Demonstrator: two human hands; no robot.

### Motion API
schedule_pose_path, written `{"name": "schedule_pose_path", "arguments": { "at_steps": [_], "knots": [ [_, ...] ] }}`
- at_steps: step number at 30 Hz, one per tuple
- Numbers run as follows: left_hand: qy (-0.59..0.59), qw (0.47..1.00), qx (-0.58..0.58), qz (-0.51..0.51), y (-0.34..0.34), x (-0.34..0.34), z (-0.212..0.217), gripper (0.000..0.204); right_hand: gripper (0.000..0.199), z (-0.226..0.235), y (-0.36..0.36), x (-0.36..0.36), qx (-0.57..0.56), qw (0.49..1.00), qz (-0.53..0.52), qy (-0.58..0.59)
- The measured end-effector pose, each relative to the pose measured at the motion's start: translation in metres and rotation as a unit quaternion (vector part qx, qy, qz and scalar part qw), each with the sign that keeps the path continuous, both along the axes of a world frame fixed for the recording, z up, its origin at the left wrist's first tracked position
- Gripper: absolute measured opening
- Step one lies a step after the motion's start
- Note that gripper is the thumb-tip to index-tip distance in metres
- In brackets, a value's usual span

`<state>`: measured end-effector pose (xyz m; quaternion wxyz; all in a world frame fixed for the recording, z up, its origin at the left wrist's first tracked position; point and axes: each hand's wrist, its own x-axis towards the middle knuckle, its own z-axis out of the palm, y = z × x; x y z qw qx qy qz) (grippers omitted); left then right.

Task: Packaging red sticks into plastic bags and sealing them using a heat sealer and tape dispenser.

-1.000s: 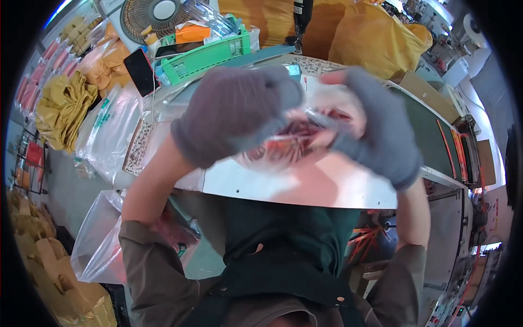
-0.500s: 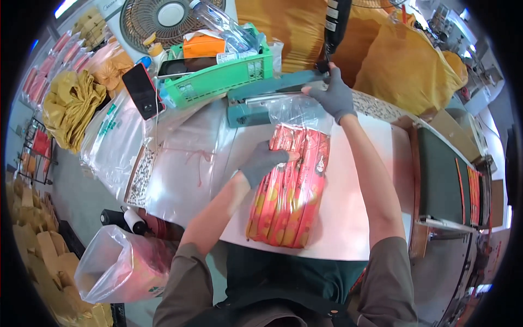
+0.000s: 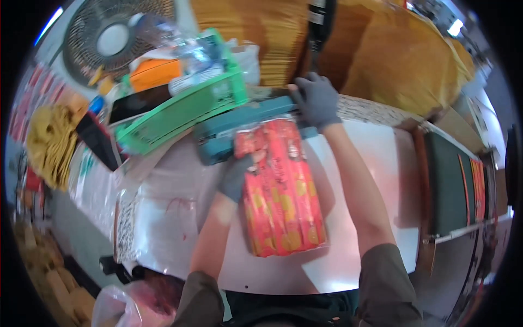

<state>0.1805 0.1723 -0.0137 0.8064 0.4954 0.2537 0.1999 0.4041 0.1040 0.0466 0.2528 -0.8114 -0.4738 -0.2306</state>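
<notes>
A clear plastic bag of several red and gold packets (image 3: 283, 201) lies on the white worktop, its top end against a teal bag sealer (image 3: 218, 133). My left hand (image 3: 235, 177), in a grey half-finger glove, grips the bag's upper left side with bare fingertips on the plastic. At the far right end of the sealer, my right hand (image 3: 318, 101), gloved alike, is closed over the end of its arm, thumb to the left. The bag's mouth is hidden at the sealer, whose arm looks lowered. Motion blurs the picture somewhat.
A green basket (image 3: 185, 117) holding a bottle and an orange box stands beyond the sealer, near a fan (image 3: 113, 39). A phone (image 3: 98, 140) hangs left. Large yellow sacks (image 3: 403, 60) line the back. At right stands a dark green belt (image 3: 449, 180) with red strips.
The sealer's arm has come down with my right hand at its end. The packet bag has moved up against the sealer and now tilts the other way. The view has shifted.
</notes>
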Motion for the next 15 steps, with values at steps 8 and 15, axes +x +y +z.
{"name": "schedule_pose_path", "arguments": {
  "at_steps": [8,15],
  "knots": [
    [-0.055,0.984,-0.166,-0.031,-0.002,-0.012,-0.017,0.017,0.016,-0.013,0.017,-0.003,-0.003,0.998,-0.037,0.048],
    [-0.090,0.992,-0.026,-0.084,-0.046,-0.056,-0.031,0.050,0.053,0.003,-0.027,-0.032,-0.093,0.987,-0.088,0.099]
  ]
}}
